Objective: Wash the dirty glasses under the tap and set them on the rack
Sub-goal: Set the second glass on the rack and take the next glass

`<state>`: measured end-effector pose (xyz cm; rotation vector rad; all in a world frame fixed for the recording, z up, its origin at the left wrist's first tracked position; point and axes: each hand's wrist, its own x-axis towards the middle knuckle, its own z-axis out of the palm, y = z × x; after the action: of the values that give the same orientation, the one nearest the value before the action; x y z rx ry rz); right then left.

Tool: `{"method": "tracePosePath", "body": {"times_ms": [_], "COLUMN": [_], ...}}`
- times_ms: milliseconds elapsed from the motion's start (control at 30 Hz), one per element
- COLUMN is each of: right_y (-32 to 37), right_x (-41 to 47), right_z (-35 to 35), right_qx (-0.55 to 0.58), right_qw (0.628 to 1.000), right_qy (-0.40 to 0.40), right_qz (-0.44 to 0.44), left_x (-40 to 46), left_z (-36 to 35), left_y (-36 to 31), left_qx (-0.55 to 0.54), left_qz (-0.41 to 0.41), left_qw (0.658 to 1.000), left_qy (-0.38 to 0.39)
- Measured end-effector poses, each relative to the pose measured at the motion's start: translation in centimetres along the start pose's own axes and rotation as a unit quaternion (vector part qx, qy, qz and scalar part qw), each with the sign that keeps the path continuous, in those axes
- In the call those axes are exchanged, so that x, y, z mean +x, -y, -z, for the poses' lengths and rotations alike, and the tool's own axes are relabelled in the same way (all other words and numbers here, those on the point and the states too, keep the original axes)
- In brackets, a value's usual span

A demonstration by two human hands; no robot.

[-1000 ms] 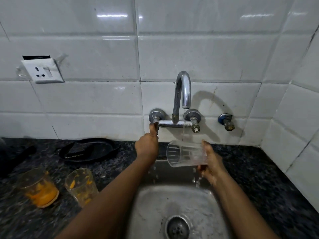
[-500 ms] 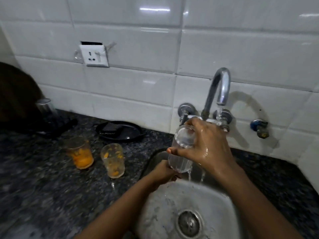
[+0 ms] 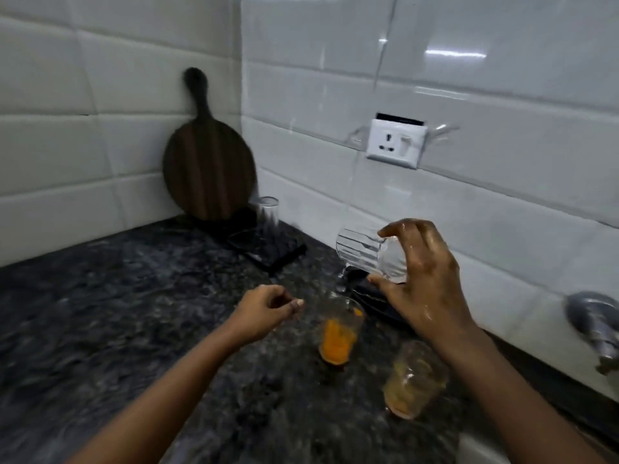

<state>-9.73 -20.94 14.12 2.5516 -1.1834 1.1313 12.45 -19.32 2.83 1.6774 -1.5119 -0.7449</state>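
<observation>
R hand [image 3: 432,286] grips clear glass [image 3: 363,252], tilted | L hand [image 3: 268,309] loosely curled, empty | 2 dirty glasses [image 3: 338,333] on counter [image 3: 117,313]

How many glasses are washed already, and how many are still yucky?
One clear glass already stands on the dark rack. The right hand carries a second rinsed glass over the counter. Two orange-stained glasses wait unwashed.

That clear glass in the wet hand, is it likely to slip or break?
Probably slippery: the right hand glistens with water and pinches the clear glass only by fingertips. It is tilted sideways, so it may slide out. Likely fragile above the hard stone counter.
</observation>
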Motion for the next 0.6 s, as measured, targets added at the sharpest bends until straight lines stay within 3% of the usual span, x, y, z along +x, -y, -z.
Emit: {"method": "tracePosePath", "body": {"times_ms": [67, 200, 267, 400, 600], "right_y": [1.6, 4.2, 5.0, 5.9, 5.5], "right_x": [3.1, 8.3, 10.2, 13.9, 17.6], "right_z": [-4.3, -12.9, -16.8, -23.4, -29.9], "right_qx": [0.011, 0.017, 0.033, 0.063, 0.040], "right_qw": [0.999, 0.995, 0.993, 0.989, 0.986], "right_qy": [0.030, 0.092, 0.116, 0.133, 0.151], "right_qz": [0.018, 0.021, 0.012, -0.027, -0.050], "left_x": [1.4, 3.0, 3.5, 4.7, 5.3], "left_z": [3.2, 7.2, 8.1, 8.1, 8.1], "left_y": [5.6, 15.1, 17.3, 19.0, 19.5], "left_qx": [0.114, 0.278, 0.288, 0.281, 0.283], "left_qz": [0.061, 0.172, 0.183, 0.139, 0.132], "left_qw": [0.989, 0.928, 0.919, 0.933, 0.936], "left_qy": [-0.068, -0.178, -0.195, -0.176, -0.165]}}
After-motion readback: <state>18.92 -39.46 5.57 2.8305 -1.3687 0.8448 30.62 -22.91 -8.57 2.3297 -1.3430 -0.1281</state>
